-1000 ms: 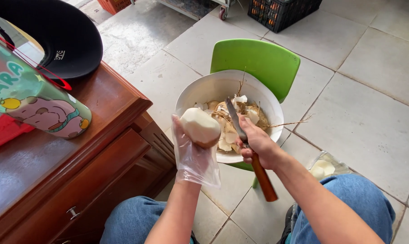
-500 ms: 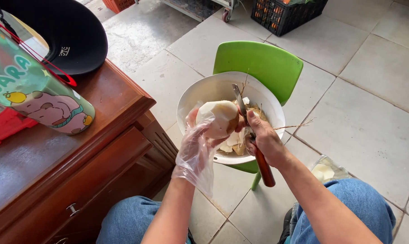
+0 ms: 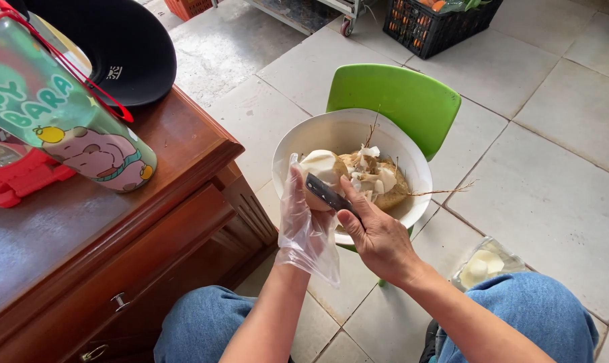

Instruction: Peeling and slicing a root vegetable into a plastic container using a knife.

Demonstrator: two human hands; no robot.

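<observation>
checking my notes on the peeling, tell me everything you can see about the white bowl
The white bowl is round, deep and smooth, plastic or enamel by its look. It sits upright on a green chair seat over the tiled floor. Inside lie pale peelings and brown fibrous husk scraps. The gloved left hand and the right hand work above its near rim.

You sit over a floor [image 3: 553, 154] of large pale square tiles, lit by even daylight. On your left stands a dark wooden cabinet [image 3: 150, 222] with metal drawer knobs. A green plastic chair [image 3: 392, 94] faces you, and a black crate [image 3: 439, 23] sits farther back.
</observation>
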